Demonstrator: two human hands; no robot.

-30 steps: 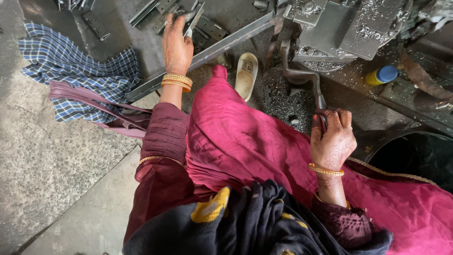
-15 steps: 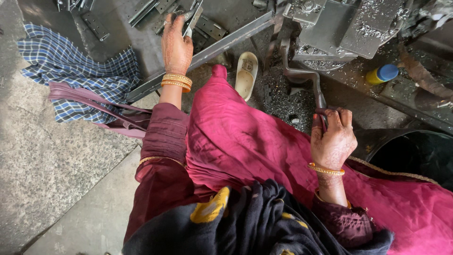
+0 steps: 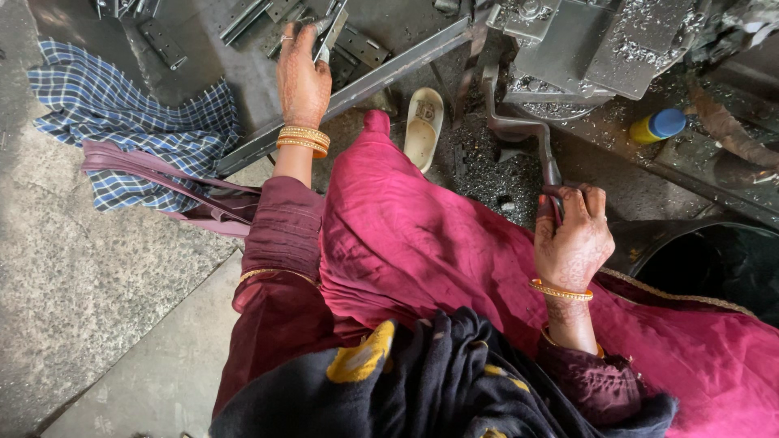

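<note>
- Left hand [image 3: 302, 77]: at 11 o'clock in the view, arm stretched forward, fingers closed around a flat metal piece [image 3: 331, 32] that stands out from the top of the fist. Gold bangles sit on the wrist.
- Metal piece: held above a heap of similar dark metal parts [image 3: 243, 20] lying on the floor at 12 o'clock, touching or just above them; I cannot tell which.
- Right hand [image 3: 572, 239]: at 3 o'clock from centre, fist closed around the lower end of a bent metal lever [image 3: 519, 130]. A single gold bangle is on the wrist.
- Lever: rises from the fist toward 12 o'clock and joins a grey machine [image 3: 584, 49] at 1 o'clock. The machine's top carries loose metal shavings.
- Bottle [image 3: 657, 126]: small, yellow body with a blue cap, lying on its side at 2 o'clock, just beside the machine's base. Any label is too small to make out.
- Long steel bar [image 3: 357, 85]: runs diagonally from 9 o'clock to 12 o'clock, passing just beside the left wrist.
- Sandal [image 3: 423, 130]: pale, on the floor between the two hands.
- Checked cloth [image 3: 122, 122]: blue and white, crumpled at 10 o'clock, with a mauve strap [image 3: 162, 174] lying across it.
- Black tub [image 3: 706, 259]: rim visible at 3 o'clock, near the right hand.
</note>
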